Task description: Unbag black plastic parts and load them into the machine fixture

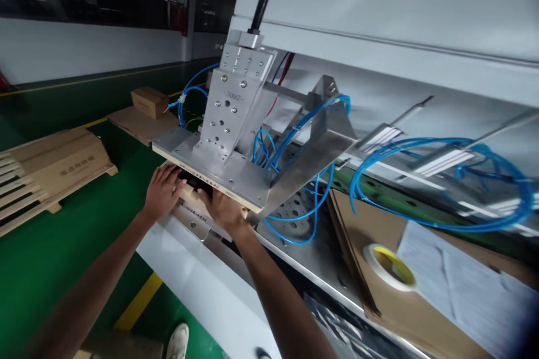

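Note:
My left hand (163, 190) reaches into the narrow gap of a metal press fixture, its fingers laid over the front edge of the lower block (191, 199). Beside it my right hand (223, 210) goes into the same gap under the upper plate (248, 186); its thumb is stretched out, and its other fingers are mostly hidden. Something dark lies between the hands in the shadow, too dim to name. Above stands an upright metal bracket (227, 104) marked 3097, fixed to the upper plate.
Blue air hoses (425, 224) loop at the right. A tape roll (390, 267) and a paper sheet (467, 286) lie on cardboard (357, 235). On the green floor at left are a wooden pallet (19, 190) with flat cardboard and a small carton (149, 102).

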Motion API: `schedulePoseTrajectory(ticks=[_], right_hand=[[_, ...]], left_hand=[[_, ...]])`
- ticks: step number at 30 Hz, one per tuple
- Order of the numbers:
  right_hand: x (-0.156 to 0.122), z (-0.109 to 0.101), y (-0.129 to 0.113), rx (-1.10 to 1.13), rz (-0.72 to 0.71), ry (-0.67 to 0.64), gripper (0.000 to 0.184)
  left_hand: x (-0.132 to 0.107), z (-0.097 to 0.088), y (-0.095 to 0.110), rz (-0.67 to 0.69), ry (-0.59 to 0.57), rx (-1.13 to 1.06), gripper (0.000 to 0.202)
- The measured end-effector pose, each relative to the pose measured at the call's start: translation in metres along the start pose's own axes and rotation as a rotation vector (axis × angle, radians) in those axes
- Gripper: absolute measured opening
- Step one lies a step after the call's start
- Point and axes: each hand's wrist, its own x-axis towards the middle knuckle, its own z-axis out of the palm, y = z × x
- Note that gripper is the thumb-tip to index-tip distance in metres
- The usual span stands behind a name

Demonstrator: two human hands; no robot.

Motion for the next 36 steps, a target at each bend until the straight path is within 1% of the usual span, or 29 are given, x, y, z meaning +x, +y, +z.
schedulePoseTrajectory(ticks=[4,6,8,10,12,14,16,17,19,20,21,23,24,26,27,29,31,33,35,36], right_hand=[[-0.052,-0.010,-0.014,-0.121,0.135,0.042,0.058],[-0.071,-0.008,-0.019,-0.174,0.153,0.058,0.063],[-0.077,-0.003,-0.021,-0.177,0.148,0.061,0.063],[-0.075,0.002,-0.023,-0.150,0.170,0.066,0.061],[-0.074,0.002,-0.029,-0.113,0.196,0.071,0.060],[-0.083,-0.004,-0.037,-0.073,0.197,0.097,0.059],[-0.106,-0.017,-0.048,-0.025,0.159,0.131,0.056],[-0.123,-0.026,-0.054,0.007,0.136,0.146,0.053],[-0.163,-0.046,-0.066,0.093,0.103,0.159,0.048],[-0.186,-0.057,-0.072,0.140,0.104,0.164,0.045],[-0.210,-0.068,-0.077,0.183,0.112,0.164,0.042],[-0.259,-0.089,-0.084,0.237,0.143,0.170,0.036],[-0.283,-0.099,-0.084,0.245,0.170,0.181,0.035],[-0.328,-0.116,-0.080,0.229,0.253,0.233,0.034],[-0.349,-0.123,-0.074,0.204,0.305,0.270,0.035],[-0.390,-0.136,-0.058,0.110,0.423,0.370,0.037],[-0.431,-0.150,-0.033,-0.056,0.552,0.478,0.035],[-0.474,-0.165,-0.001,-0.253,0.681,0.553,0.030],[-0.521,-0.185,0.036,-0.413,0.823,0.575,0.026],[-0.545,-0.196,0.056,-0.466,0.908,0.576,0.028]], left_hand=[[-0.003,-0.007,0.000,-0.004,-0.027,0.037,0.051],[-0.004,-0.008,-0.001,0.006,-0.040,0.058,0.051],[-0.003,-0.008,-0.003,0.017,-0.051,0.084,0.052],[-0.002,-0.009,-0.006,0.024,-0.064,0.102,0.054],[-0.002,-0.012,-0.009,0.026,-0.077,0.090,0.054],[-0.007,-0.019,-0.010,0.027,-0.065,0.051,0.054],[-0.021,-0.027,-0.005,0.019,-0.002,-0.006,0.054],[-0.033,-0.030,-0.001,0.013,0.043,-0.037,0.055],[-0.067,-0.037,0.016,0.022,0.147,-0.114,0.055],[-0.089,-0.040,0.028,0.028,0.177,-0.141,0.054],[-0.114,-0.042,0.044,0.057,0.170,-0.178,0.053],[-0.170,-0.047,0.083,0.075,0.119,-0.233,0.053],[-0.197,-0.048,0.105,0.107,0.067,-0.257,0.053],[-0.247,-0.048,0.149,0.201,-0.081,-0.327,0.058],[-0.267,-0.047,0.170,0.255,-0.149,-0.347,0.062],[-0.295,-0.045,0.204,0.308,-0.270,-0.350,0.071],[-0.312,-0.044,0.226,0.289,-0.349,-0.319,0.078],[-0.322,-0.045,0.236,0.249,-0.372,-0.287,0.083],[-0.331,-0.048,0.237,0.245,-0.366,-0.275,0.086],[-0.335,-0.050,0.236,0.247,-0.362,-0.273,0.086]])
